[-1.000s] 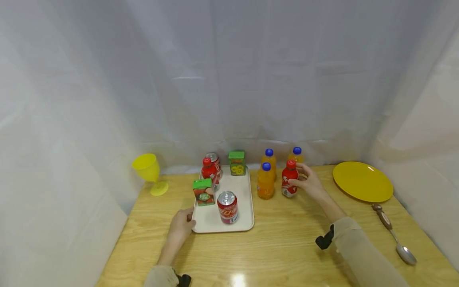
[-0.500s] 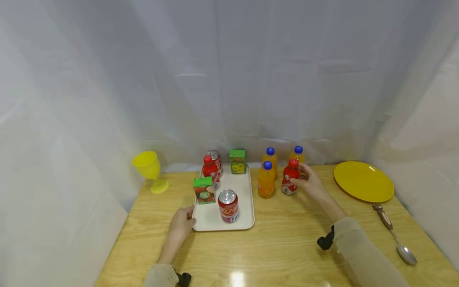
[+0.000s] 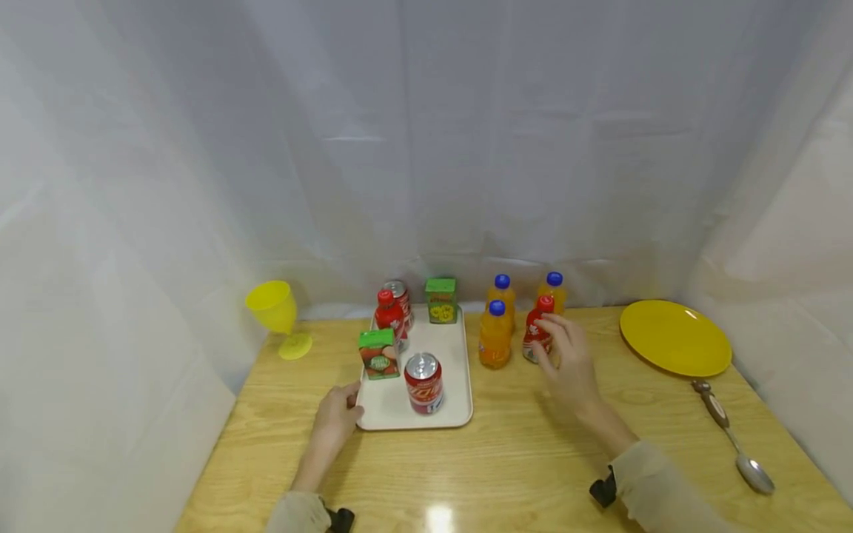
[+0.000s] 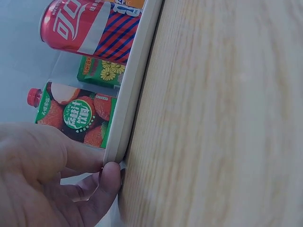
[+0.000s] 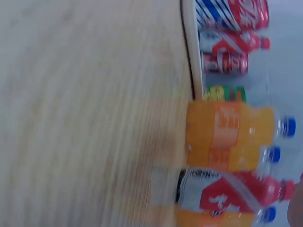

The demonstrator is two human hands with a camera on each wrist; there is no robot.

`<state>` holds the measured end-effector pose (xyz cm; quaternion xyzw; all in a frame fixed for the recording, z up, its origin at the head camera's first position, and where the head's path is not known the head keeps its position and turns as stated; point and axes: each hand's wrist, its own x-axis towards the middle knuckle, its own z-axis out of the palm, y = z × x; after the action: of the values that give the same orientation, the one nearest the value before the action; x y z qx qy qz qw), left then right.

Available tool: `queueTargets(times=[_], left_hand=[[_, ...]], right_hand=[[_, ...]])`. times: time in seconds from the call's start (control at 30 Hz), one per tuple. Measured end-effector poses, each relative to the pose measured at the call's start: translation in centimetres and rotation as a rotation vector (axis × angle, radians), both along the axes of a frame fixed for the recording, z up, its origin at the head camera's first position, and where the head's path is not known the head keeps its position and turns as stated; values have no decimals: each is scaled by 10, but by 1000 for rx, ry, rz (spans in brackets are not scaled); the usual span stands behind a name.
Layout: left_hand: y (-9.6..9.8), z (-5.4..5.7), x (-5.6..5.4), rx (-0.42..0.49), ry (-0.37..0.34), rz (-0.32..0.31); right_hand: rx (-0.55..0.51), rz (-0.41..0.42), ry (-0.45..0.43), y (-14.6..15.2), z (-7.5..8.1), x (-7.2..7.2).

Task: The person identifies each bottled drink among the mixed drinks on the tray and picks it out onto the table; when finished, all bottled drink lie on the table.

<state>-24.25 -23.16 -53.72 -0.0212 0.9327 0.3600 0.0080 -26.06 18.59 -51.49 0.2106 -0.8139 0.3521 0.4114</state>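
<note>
My left hand pinches the near left corner of a white tray; in the left wrist view, thumb and fingers grip its rim. Standing on the tray are a red soda can, a green-topped juice carton, a red-capped bottle, another can and a green carton. My right hand, fingers apart, is just in front of another red bottle standing on the table, partly covering it. The right wrist view shows that bottle upright with only a fingertip at the edge.
Orange drink bottles with blue caps stand right of the tray, one in front, others behind. A yellow goblet stands at left. At right lie a yellow plate and a spoon.
My right hand has let go of the red bottle and drawn back toward me, leaving it standing beside the orange bottles. The left hand stays on the tray corner.
</note>
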Motion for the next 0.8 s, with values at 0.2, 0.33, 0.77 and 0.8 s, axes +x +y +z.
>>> queueTargets(times=[0.2, 0.33, 0.77, 0.8], left_hand=[[-1, 0, -2, -11, 14, -8], [0, -2, -1, -9, 25, -10], [-3, -4, 1, -4, 39, -9], [-3, -5, 1, -4, 38, -9]], right_hand=[[365, 173, 192, -34, 4, 9], [543, 245, 133, -53, 9, 9], [567, 290, -336, -115, 32, -18], [556, 287, -374, -120, 35, -20]])
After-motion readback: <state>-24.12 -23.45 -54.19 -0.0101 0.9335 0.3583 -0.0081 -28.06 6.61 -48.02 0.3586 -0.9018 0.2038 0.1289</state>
